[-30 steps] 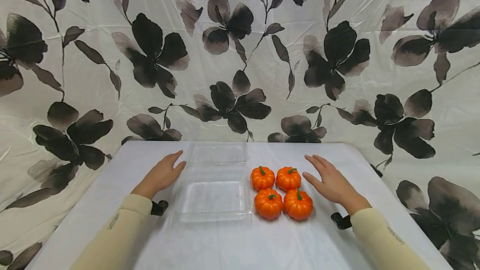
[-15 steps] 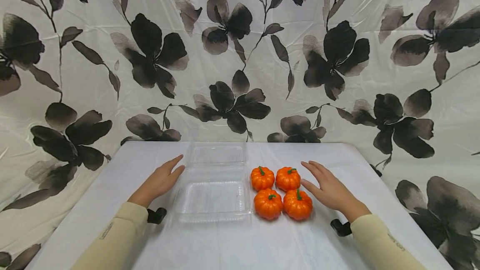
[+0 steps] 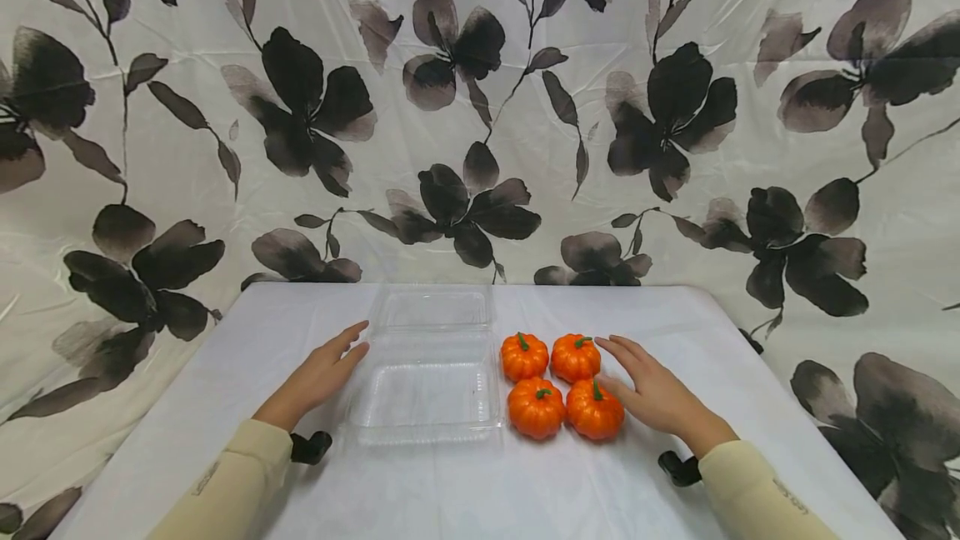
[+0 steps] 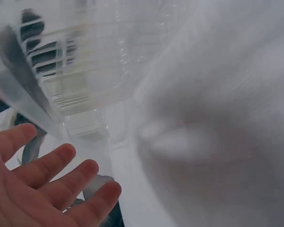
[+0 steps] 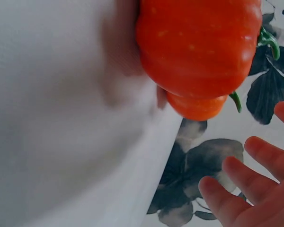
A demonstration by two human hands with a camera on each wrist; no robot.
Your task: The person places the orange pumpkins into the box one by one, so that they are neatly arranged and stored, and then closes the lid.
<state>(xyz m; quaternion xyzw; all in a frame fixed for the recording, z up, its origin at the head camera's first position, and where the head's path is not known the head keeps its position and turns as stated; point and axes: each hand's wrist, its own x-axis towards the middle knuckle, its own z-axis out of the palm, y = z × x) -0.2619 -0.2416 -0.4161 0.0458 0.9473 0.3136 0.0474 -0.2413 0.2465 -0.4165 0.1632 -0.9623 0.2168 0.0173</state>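
Several small orange pumpkins with green stems stand in a two-by-two cluster; the near right pumpkin (image 3: 595, 412) and the far right pumpkin (image 3: 575, 358) are closest to my right hand (image 3: 656, 386). That hand's fingers are extended beside them, thumb over the near right one's edge; contact cannot be told. In the right wrist view a large pumpkin (image 5: 199, 42) appears beyond the spread fingers (image 5: 265, 156). A clear plastic clamshell container (image 3: 423, 394) lies with its lid raised at the back. My left hand (image 3: 318, 373) hovers at its left side, fingers straight, holding nothing.
A white cloth covers the table (image 3: 450, 498). Behind it hangs a pale curtain (image 3: 555, 165) printed with dark flowers. The container's lid (image 3: 435, 308) lies toward the back edge. Two further pumpkins, including the near left pumpkin (image 3: 536, 410), stand right of the container.
My right hand has moved left and lower, closer to the pumpkins. My left hand has shifted slightly down and left beside the container. The pumpkins and container stay in place.
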